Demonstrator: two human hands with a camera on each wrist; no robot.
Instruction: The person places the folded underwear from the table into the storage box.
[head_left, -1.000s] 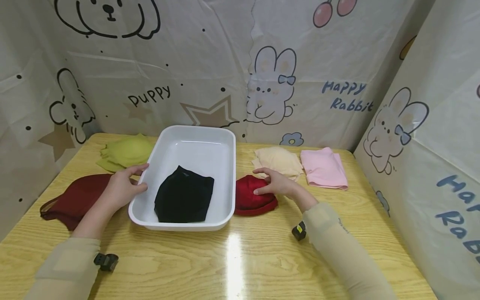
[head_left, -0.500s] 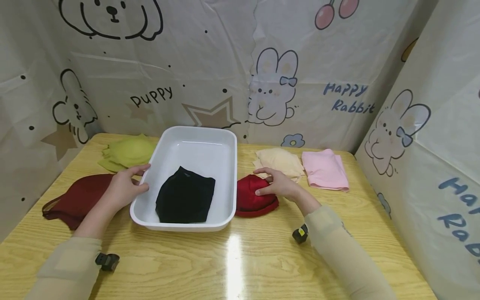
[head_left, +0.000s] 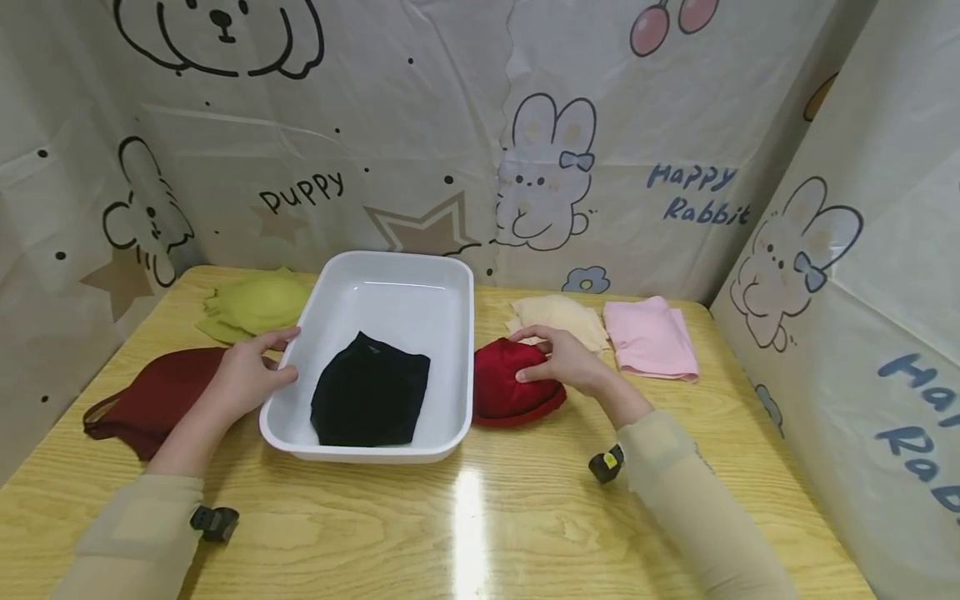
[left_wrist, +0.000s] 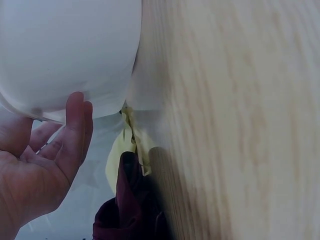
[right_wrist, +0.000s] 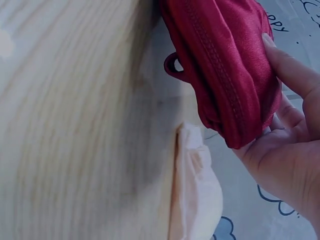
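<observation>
In the head view my right hand point(head_left: 564, 360) pinches a red bra point(head_left: 510, 387), its cup rounded upward, beside the white tray point(head_left: 375, 452). The right wrist view shows the satin bra point(right_wrist: 227, 65) raised off the tabletop, thumb on one face and fingers partly hidden behind it. At the tray's left rim, my left hand point(head_left: 253, 375) holds on with thumb and fingers. Its fingers point(left_wrist: 75, 125) lie against the tray's outer wall in the left wrist view. Inside the tray is a folded black garment point(head_left: 371, 396).
A dark red garment with a strap point(head_left: 161, 387) lies under the left forearm, a yellow-green garment point(head_left: 258, 304) behind it. At the back right are a cream garment point(head_left: 561, 321) and a folded pink one point(head_left: 648, 337). A printed curtain point(head_left: 420, 125) borders the wooden table point(head_left: 525, 517).
My right hand has risen slightly and moved a little to the right, lifting the red bra with it. The left hand and the tray stay in place.
</observation>
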